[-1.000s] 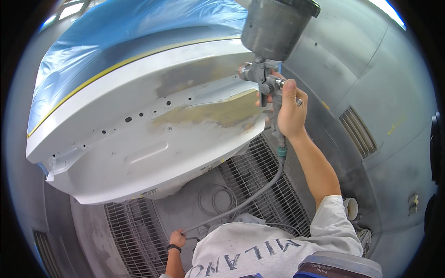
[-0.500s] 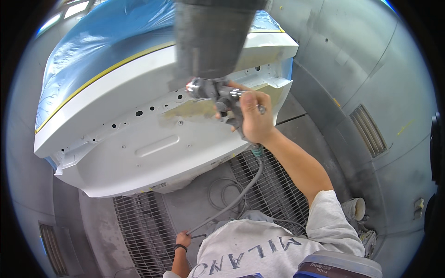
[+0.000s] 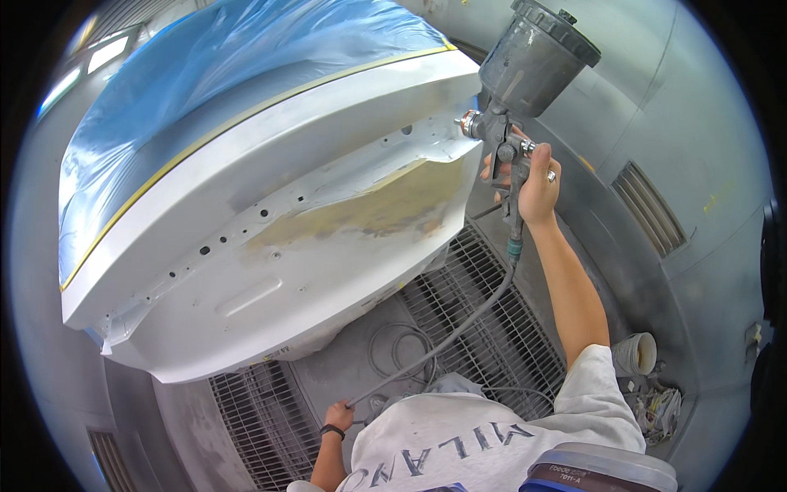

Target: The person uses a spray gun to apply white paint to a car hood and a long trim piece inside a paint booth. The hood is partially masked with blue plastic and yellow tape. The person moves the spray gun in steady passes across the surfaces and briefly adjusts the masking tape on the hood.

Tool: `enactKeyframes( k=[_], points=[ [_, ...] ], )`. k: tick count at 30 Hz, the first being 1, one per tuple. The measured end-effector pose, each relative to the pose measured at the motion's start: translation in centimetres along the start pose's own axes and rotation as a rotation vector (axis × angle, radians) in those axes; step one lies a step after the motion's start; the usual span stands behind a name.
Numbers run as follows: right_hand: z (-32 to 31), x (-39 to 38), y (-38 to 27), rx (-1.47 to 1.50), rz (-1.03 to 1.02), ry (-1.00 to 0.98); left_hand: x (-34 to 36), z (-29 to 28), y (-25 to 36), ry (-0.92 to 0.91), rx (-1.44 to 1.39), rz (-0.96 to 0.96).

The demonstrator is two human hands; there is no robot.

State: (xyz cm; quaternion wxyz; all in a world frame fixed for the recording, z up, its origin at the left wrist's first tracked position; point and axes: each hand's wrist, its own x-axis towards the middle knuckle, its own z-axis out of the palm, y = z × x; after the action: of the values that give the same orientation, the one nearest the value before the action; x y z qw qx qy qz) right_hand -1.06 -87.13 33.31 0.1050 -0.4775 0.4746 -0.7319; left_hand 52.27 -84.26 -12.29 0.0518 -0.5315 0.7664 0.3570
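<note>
Head view: right grip wrapped around the handle of the gravity-feed spray gun, near the white trunk lid's right end. Probably rigid, top-heavy (cup uppermost); hold by the handle. Left grip pinches the flexible hose.

Spray gun swung from over white panel back to its right end; yellowish patch more exposed.

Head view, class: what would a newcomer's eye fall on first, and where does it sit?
Probably the big white panel filling the left and centre, with a yellow-brown patch on its right half and blue sheeting above it. Next comes the grey spray gun at upper right, in the right hand, its hose running down to the left hand.
</note>
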Motion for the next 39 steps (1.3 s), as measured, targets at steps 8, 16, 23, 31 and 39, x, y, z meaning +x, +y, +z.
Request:
enactKeyframes(
  k=[8, 16, 23, 31, 39],
  points=[
    [-4.4, 2.7, 2.9, -0.142, 0.014, 0.25, 0.5, -0.6, 2.6, 0.089, -0.063, 0.06],
    [1.1, -1.5, 2.9, -0.126, 0.03, 0.257, -1.7, -0.9, -1.4, 0.097, -0.097, -0.073],
    [10.5, -8.3, 0.9, 0.049, -0.064, -0.087, -4.5, 0.4, -9.0, 0.084, -0.056, -0.195],
    [20.6, -12.3, 2.8, 0.169, -0.134, -0.394, -7.8, 3.4, -16.9, 0.109, -0.045, -0.368],
    [18.6, -11.4, 5.8, 0.328, -0.005, -0.334, -8.6, 2.9, -17.3, 0.006, -0.045, -0.393]
  ],
)
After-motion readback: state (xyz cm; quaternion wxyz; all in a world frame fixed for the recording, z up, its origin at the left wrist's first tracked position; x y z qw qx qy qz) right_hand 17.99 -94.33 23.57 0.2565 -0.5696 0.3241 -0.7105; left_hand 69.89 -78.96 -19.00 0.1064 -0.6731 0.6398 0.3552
